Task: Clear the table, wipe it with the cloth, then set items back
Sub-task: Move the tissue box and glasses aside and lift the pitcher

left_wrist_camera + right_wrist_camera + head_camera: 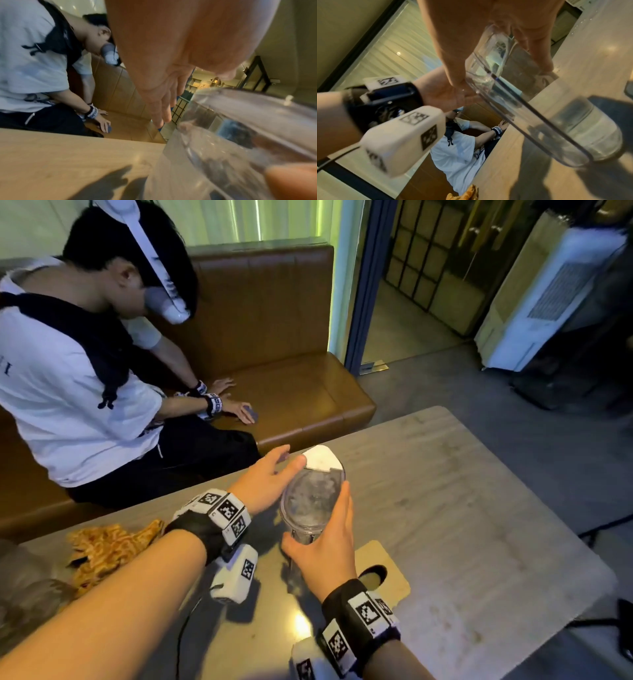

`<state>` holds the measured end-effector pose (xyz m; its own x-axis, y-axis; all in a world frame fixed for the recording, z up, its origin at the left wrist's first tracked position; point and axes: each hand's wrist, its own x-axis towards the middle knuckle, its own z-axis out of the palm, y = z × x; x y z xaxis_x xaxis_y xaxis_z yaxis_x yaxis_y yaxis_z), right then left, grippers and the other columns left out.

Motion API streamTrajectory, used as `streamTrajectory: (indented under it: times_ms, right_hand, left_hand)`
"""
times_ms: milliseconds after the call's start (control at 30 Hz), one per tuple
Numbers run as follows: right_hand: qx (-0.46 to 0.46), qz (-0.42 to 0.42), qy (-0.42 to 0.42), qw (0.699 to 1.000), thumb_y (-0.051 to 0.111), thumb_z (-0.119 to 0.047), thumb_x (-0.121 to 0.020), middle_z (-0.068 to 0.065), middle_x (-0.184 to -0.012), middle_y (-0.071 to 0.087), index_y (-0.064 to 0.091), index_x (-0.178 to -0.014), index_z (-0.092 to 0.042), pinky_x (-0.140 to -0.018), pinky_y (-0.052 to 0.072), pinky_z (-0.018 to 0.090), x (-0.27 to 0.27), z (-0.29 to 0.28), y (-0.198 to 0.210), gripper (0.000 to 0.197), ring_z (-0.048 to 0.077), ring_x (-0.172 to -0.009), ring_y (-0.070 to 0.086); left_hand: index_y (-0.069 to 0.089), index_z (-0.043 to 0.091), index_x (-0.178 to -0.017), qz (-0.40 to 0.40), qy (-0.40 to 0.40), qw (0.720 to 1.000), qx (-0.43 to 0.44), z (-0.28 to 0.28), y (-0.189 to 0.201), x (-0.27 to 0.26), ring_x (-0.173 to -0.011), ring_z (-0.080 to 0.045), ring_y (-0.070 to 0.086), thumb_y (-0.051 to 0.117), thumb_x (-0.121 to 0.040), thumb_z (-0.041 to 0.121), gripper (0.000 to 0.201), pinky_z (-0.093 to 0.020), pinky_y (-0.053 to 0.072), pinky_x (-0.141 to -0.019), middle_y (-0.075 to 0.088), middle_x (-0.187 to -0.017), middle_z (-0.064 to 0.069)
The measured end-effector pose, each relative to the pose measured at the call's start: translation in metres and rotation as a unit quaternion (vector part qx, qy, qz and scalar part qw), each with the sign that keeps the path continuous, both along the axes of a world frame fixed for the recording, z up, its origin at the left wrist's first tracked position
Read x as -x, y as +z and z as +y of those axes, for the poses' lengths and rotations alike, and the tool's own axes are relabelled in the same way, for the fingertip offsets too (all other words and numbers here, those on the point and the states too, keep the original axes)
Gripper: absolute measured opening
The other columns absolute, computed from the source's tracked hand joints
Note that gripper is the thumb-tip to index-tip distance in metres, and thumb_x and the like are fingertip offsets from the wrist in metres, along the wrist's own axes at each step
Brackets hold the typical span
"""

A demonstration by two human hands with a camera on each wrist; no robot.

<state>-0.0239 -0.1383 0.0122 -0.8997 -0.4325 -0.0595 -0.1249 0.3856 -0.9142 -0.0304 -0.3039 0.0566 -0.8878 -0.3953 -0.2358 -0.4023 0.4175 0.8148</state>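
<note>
A clear plastic pitcher (310, 501) with a white lid piece at its spout stands upright on the tabletop (445, 491), just beside a tan coaster (394, 573); the right hand (325, 546) is wrapped round its near side with fingers curled on the wall, while the left hand (263, 481) is laid against its far rim with fingers straight and slightly apart. For a clean lift, a firmer two-sided hold low on the body is judged advisable, and the vessel should be kept level. The pitcher's base is hidden behind the right hand, its contents cannot be made out, and the patterned cloth (109, 546) is cut short by the left forearm.
</note>
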Motion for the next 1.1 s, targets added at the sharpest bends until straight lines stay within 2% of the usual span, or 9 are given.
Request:
streamTrajectory:
  times_ms: [133,267,333,467,600,667,800,900,1100]
  right_hand:
    - [0.014,-0.025,-0.004,1.0,0.078,-0.027,-0.06,-0.01,-0.158,0.016,-0.008,-0.151,-0.043,-0.109,0.042,0.032,0.002,-0.002,-0.006,0.126,0.009,-0.142,0.029]
    - [0.023,-0.05,0.047,0.997,0.08,-0.018,-0.063,-0.01,-0.152,0.03,-0.001,-0.151,-0.044,-0.096,0.044,0.011,0.017,0.003,-0.001,0.122,0.004,-0.132,0.042]
    - [0.057,-0.061,0.088,0.993,0.083,-0.014,-0.063,-0.012,-0.145,0.04,0.009,-0.149,-0.047,-0.096,0.046,0.014,0.026,0.009,0.003,0.117,0.001,-0.127,0.046]
    - [-0.014,-0.019,0.064,0.998,0.084,-0.061,-0.05,-0.011,-0.153,0.021,0.003,-0.152,-0.038,-0.107,0.041,0.03,0.016,0.006,0.015,0.131,0.007,-0.139,0.031]
    - [-0.093,0.062,0.034,0.993,0.081,-0.064,-0.056,-0.005,-0.146,0.024,-0.001,-0.152,-0.032,-0.102,0.046,0.039,0.007,-0.008,0.011,0.131,0.018,-0.134,0.038]
    - [-0.077,0.06,0.03,0.995,0.086,-0.049,-0.061,-0.004,-0.144,0.03,0.009,-0.153,-0.028,-0.103,0.043,0.033,0.013,-0.008,0.009,0.121,0.017,-0.132,0.039]
    - [-0.019,0.043,0.072,0.996,0.088,-0.034,-0.061,-0.017,-0.127,0.038,0.024,-0.146,-0.038,-0.083,0.032,-0.002,0.02,0.005,0.019,0.106,-0.007,-0.109,0.04]
    - [0.001,0.059,0.125,0.99,0.088,-0.03,-0.062,-0.022,-0.123,0.037,0.025,-0.139,-0.048,-0.075,0.029,-0.009,0.015,0.011,0.031,0.101,-0.018,-0.102,0.034]
    - [0.041,0.094,0.228,0.968,0.092,-0.032,-0.056,-0.019,-0.132,0.051,0.038,-0.137,-0.041,-0.097,0.045,0.02,-0.015,0.02,0.085,0.098,-0.003,-0.119,0.049]
  left_hand:
    - [0.057,0.023,-0.128,0.021,-0.027,0.999,-0.043,0.007,-0.01,0.016,-0.108,-0.007,0.062,0.057,-0.09,0.051,0.047,-0.029,0.05,-0.095,0.065,-0.118,0.008]
    - [0.058,0.021,-0.119,0.029,0.018,0.999,-0.03,0.0,-0.011,0.009,-0.094,0.0,0.061,0.06,-0.089,0.051,0.042,-0.014,0.045,-0.069,0.064,-0.107,0.01]
    - [0.056,0.022,-0.118,0.025,0.039,0.999,-0.024,-0.005,-0.015,0.004,-0.094,-0.002,0.062,0.061,-0.087,0.055,0.046,-0.017,0.047,-0.069,0.063,-0.108,0.008]
    - [0.047,0.027,-0.135,0.032,0.044,0.996,-0.076,-0.005,-0.022,-0.002,-0.109,-0.005,0.059,0.058,-0.089,0.054,0.055,-0.026,0.051,-0.091,0.059,-0.124,0.01]
    - [0.05,0.027,-0.13,0.035,0.051,0.994,-0.095,0.004,-0.019,-0.003,-0.097,0.004,0.061,0.052,-0.096,0.045,0.039,-0.008,0.048,-0.074,0.063,-0.11,0.015]
    - [0.052,0.027,-0.127,0.036,0.056,0.995,-0.075,0.004,-0.016,-0.007,-0.098,0.001,0.062,0.052,-0.095,0.047,0.038,-0.013,0.049,-0.077,0.064,-0.111,0.011]
    - [0.053,0.025,-0.13,0.045,0.076,0.994,-0.066,0.009,-0.009,-0.032,-0.107,-0.007,0.061,0.054,-0.096,0.04,0.037,-0.035,0.051,-0.098,0.063,-0.119,0.007]
    - [0.053,0.027,-0.131,0.066,0.107,0.987,-0.104,0.013,0.002,-0.063,-0.114,-0.012,0.06,0.055,-0.097,0.033,0.035,-0.044,0.05,-0.101,0.063,-0.125,0.006]
    - [0.053,0.026,-0.134,0.127,0.129,0.975,-0.128,0.023,0.058,-0.149,-0.118,-0.013,0.06,0.06,-0.095,0.026,0.04,-0.037,0.055,-0.094,0.064,-0.125,0.006]
